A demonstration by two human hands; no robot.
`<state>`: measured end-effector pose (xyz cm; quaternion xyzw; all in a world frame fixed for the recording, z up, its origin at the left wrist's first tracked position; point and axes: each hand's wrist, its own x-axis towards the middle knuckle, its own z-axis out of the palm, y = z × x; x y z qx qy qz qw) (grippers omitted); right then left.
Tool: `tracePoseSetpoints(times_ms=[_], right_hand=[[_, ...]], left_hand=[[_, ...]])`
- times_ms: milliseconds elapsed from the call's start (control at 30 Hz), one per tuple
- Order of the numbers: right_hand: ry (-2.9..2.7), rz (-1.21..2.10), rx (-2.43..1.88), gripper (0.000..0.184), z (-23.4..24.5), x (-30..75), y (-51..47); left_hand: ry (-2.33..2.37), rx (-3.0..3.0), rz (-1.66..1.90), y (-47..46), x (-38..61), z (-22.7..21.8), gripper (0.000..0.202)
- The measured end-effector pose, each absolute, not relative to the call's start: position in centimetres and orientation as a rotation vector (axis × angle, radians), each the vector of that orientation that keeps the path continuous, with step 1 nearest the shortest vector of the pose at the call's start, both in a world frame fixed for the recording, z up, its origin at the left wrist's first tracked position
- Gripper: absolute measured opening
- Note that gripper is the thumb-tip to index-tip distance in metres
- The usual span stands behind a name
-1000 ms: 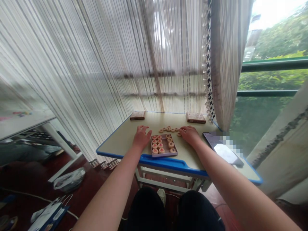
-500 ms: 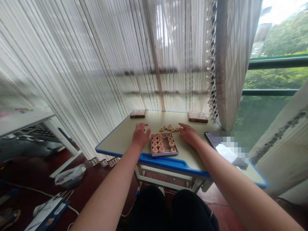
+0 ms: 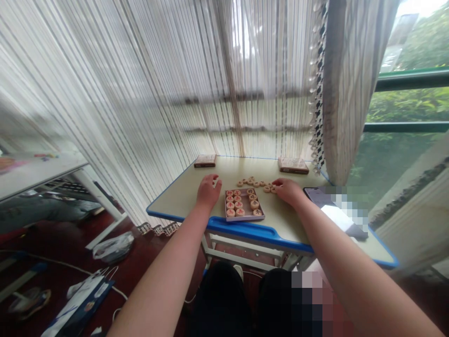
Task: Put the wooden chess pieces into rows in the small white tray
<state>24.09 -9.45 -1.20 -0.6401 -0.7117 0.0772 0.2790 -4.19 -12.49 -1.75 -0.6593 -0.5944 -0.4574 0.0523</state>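
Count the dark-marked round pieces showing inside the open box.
4 dark-marked pieces show, all in a single column along the right side of the box, from far end to near end. Any stacked underneath would be hidden.

Looked like smooth, matt wood in the round pieces [image 3: 238, 205], thin card in the open box [image 3: 246, 218], smooth, faintly shiny laminate on the surface [image 3: 178, 199], moulded plastic along its trim [image 3: 242, 227], sheer, stringy cloth in the curtain [image 3: 147, 79], and crinkled, glossy plastic in the bag [image 3: 114, 247].
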Motion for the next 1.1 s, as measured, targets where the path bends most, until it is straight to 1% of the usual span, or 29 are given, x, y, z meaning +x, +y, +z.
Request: tracePoseSetpoints(times_ms=[100, 267, 433, 567, 667, 733, 833, 967, 1100], right_hand=[[-1.915, 0.254, -1.77, 0.028, -1.1, 24.4, -9.5], [-1.873, 0.235, -1.742, 0.036, -1.3, 24.2, -9.4], [-1.867, 0.24, -1.712, 0.034, -1.2, 24.5, -9.4], [-1.782, 0.205, -1.703, 0.039, -0.7, 25.0, -9.7], [-1.93, 0.273, -1.74, 0.03, -0.3, 24.8, -10.3], [-1.977, 0.242, -1.816, 0.024, -0.2, 24.7, -10.6], [-1.951, 0.193, -1.887, 0.029, -0.2, 24.7, -10.7], [-1.938, 0.14, -1.752, 0.028, -0.2, 24.8, -10.5], [-2.029, 0.245, -1.752, 0.027, -0.4, 24.5, -10.6]], left_hand=[[-1.826, -2.0, -1.419, -12.6, -4.2, -1.7, 0.023], [-1.825, -2.007, -1.457, -12.5, -4.1, -1.9, 0.023], [-1.844, -2.012, -1.464, -12.6, -4.2, -1.9, 0.023], [-1.836, -2.026, -1.432, -12.5, -4.2, -1.8, 0.021], [-1.828, -2.039, -1.393, -12.4, -4.2, -1.8, 0.02], [-1.825, -2.046, -1.376, -12.3, -4.3, -1.8, 0.019], [-1.827, -2.052, -1.344, -12.4, -4.2, -1.7, 0.019], [-1.801, -2.077, -1.288, -12.5, -4.1, -1.5, 0.02], [-1.778, -2.072, -1.269, -12.6, -4.2, -1.6, 0.02]])
